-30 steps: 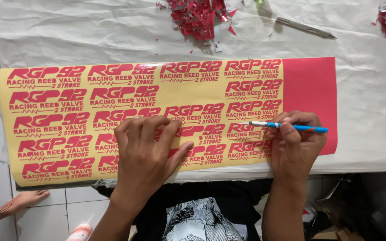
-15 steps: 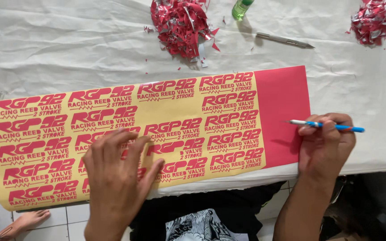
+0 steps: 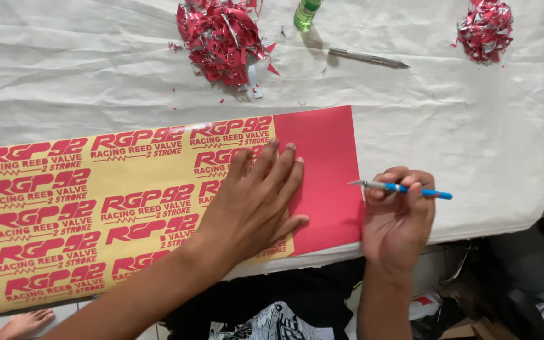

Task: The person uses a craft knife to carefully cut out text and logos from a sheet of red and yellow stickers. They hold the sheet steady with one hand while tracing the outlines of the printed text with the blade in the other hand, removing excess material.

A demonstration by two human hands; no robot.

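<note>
A long yellow sticker sheet (image 3: 96,208) with rows of red lettering lies along the table's near edge; its right end is a plain red panel (image 3: 322,164). My left hand (image 3: 256,198) lies flat with fingers spread across the boundary between the yellow part and the red panel. My right hand (image 3: 398,217) rests just right of the red panel, holding a blue-handled craft knife (image 3: 401,187) whose tip points left at the panel's edge.
A crumpled white cloth (image 3: 96,82) covers the table. At the back lie a pile of red foil scraps (image 3: 221,38), a green bottle (image 3: 306,12), a grey craft knife (image 3: 366,58) and a second red scrap ball (image 3: 485,28). A bare foot (image 3: 23,324) shows on the floor.
The view shifted so the sheet sits further left. My left hand slid right along the sheet onto the edge of the red panel. My right hand stayed beside the panel's right edge.
</note>
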